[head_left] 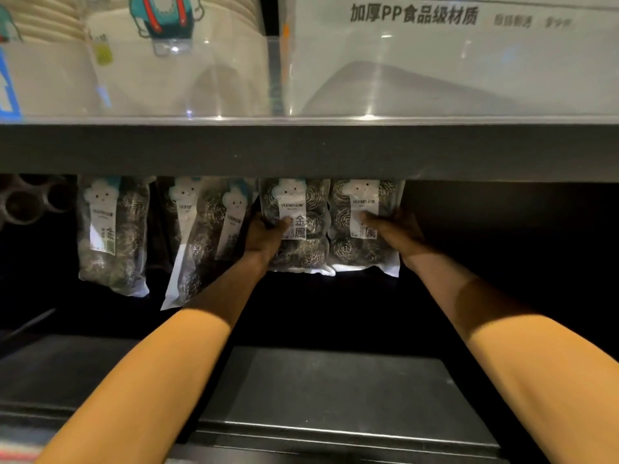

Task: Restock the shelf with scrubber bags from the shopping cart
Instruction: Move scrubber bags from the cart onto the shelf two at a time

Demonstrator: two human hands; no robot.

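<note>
Deep in the dark lower shelf [335, 380], just below the middle of the frame, both bare arms reached in from the bottom edge. The left hand [264, 236] gripped the centre scrubber bag [301, 229] by its left edge. Its thumb was pressed on the front by the white label, and its fingers were clamped round the back, out of sight. The right hand [393, 231] held the neighbouring scrubber bag [355, 229] by its right edge in the same way, thumb on the label and fingers curled behind. The two bags stood upright and side by side, their inner edges touching. Their tops were hidden behind the grey front board [301, 149] of the shelf above.

Further left sat two more scrubber bags: a tilted bag [204, 239] just beside the left hand and an upright bag [112, 236] near the left of the frame. Whether they hung or leaned could not be told. At the far left edge were some dark round tubes [26, 202].

Above the grey board, clear bins [274, 78] filled the top of the frame. The bins held stacked paper plates [43, 18] at upper left and a white pack [435, 61] with printed characters at upper right.
</note>
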